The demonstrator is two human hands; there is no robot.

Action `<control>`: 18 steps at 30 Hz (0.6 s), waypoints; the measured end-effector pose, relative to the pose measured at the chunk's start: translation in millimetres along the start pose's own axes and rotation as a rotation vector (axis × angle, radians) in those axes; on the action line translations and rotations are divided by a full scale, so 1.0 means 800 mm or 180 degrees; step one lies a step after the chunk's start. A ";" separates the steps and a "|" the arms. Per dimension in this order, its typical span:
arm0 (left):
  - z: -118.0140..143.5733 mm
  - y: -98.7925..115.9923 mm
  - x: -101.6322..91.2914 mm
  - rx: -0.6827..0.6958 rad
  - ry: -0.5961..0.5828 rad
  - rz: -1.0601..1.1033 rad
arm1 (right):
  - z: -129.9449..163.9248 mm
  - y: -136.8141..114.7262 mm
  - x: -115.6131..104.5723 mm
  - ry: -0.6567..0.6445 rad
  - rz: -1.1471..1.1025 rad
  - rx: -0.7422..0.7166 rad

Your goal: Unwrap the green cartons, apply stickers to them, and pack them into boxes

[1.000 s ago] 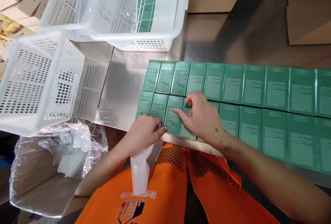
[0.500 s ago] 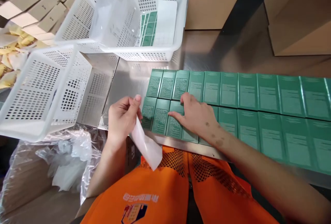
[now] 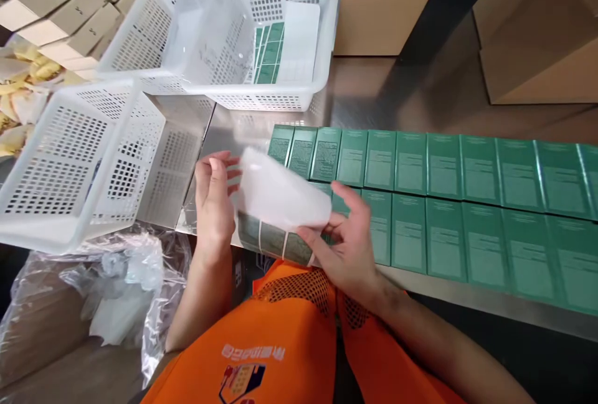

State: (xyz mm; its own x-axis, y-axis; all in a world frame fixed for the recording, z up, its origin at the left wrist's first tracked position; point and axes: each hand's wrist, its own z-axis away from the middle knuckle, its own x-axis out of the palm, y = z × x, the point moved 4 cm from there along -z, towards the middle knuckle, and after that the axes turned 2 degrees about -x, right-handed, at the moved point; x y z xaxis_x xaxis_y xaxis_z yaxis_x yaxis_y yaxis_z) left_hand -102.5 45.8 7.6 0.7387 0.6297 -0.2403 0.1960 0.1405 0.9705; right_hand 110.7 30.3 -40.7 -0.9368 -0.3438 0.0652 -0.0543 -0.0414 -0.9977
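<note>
My left hand (image 3: 213, 205) and my right hand (image 3: 343, 245) hold a white label sheet (image 3: 280, 202) between them, raised above the near left end of two rows of green boxes (image 3: 443, 202) that lie flat on the steel table (image 3: 374, 86). Green labels show along the sheet's lower edge (image 3: 271, 239). The left hand grips the sheet's left end; the right hand's fingers pinch its lower right corner. The sheet hides the nearest green boxes at the left end.
Two white perforated baskets stand to the left: the near one (image 3: 79, 161) and a far one (image 3: 219, 30) with a clear bag and a green label sheet (image 3: 268, 52) inside. Cardboard boxes (image 3: 532, 37) stand behind. Crumpled clear plastic (image 3: 121, 286) lies lower left.
My left hand lifted the white sheet from below the table edge up over the boxes. My right hand left the green boxes and took hold of the sheet's right corner.
</note>
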 end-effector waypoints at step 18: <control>0.029 0.011 -0.018 -0.0087 -0.0875 -0.0734 | -0.024 -0.033 -0.055 0.0205 0.0434 -0.0063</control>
State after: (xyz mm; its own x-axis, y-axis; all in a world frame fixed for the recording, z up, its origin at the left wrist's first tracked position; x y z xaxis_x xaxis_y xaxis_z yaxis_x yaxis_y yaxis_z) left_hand -96.3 20.5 19.0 0.8236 0.3504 -0.4459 0.3634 0.2776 0.8893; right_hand 147.1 64.6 -17.8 -0.9561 -0.2841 -0.0716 0.0687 0.0203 -0.9974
